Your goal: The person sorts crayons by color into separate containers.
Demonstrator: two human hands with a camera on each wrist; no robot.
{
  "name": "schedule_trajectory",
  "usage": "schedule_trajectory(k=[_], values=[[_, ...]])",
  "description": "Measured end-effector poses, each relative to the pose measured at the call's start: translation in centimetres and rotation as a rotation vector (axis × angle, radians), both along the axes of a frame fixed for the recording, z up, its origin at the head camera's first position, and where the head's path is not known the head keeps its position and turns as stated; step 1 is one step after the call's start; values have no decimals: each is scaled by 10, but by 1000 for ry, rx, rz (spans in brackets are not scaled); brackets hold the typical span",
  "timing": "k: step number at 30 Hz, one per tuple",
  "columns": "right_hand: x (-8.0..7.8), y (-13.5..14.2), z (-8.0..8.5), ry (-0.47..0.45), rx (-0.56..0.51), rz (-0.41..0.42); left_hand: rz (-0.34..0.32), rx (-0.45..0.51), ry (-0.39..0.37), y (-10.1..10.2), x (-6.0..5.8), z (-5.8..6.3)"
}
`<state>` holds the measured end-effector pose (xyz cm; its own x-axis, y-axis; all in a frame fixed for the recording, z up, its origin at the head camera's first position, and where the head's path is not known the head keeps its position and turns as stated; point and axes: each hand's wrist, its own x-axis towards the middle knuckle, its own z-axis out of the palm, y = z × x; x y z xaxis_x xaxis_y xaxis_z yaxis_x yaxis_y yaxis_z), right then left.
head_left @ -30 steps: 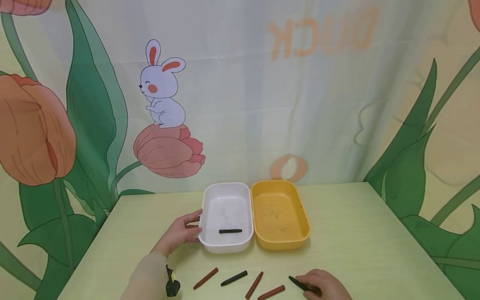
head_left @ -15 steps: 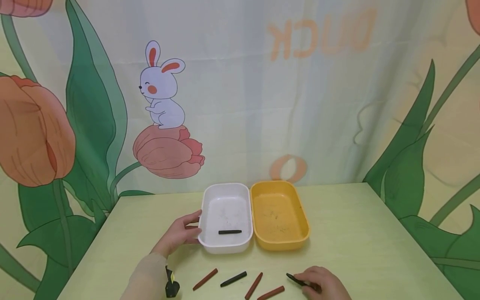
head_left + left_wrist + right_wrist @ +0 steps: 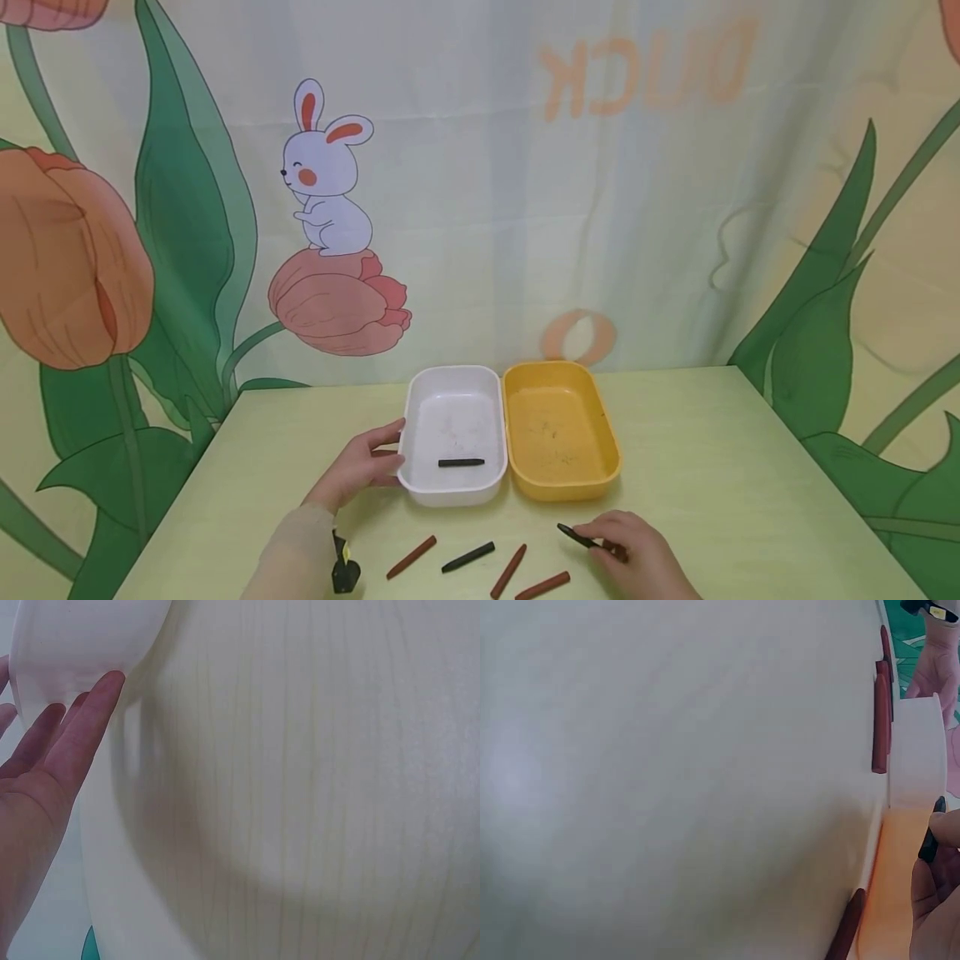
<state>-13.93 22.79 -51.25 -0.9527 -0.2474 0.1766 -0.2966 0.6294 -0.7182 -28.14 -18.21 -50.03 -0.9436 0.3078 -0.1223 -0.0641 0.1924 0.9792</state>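
A black crayon (image 3: 576,536) is pinched between thumb and fingers of my right hand (image 3: 633,550), its tapered end pointing towards the yellow tray. In the right wrist view, the crayon (image 3: 931,836) stands out from the fingertips. My left hand (image 3: 356,467) touches the left wall of a white plastic tray (image 3: 456,495) with extended fingers. From the left wrist, the fingers (image 3: 86,735) lie nearly straight along that wall. One black crayon (image 3: 461,462) lies inside the white tray. Beside it stands a yellow plastic tray (image 3: 566,490), with dark smudges on its floor.
On the table in front of the trays lie red-brown crayons (image 3: 411,557) (image 3: 508,571) (image 3: 542,585) and a black crayon (image 3: 468,557). The right wrist view shows another red-brown crayon (image 3: 847,928) at its lower edge. A printed curtain (image 3: 465,208) hangs behind.
My right hand has lifted the black crayon up and a little to the left, towards the yellow tray. My left hand has stayed against the white tray.
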Motion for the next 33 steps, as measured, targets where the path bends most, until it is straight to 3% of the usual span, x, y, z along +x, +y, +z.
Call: schedule_trajectory(k=[4, 11, 14, 33], values=[[-4, -6, 3, 82, -20, 36, -4, 4, -2, -1, 0, 0], [-13, -15, 8, 346, -59, 118, -15, 14, -1, -1, 1, -1], [-17, -20, 13, 395, -64, 124, -15, 8, 3, -1, 1, 0], [-46, -41, 41, 383, -45, 116, -1, -12, -6, 0, 2, 2]])
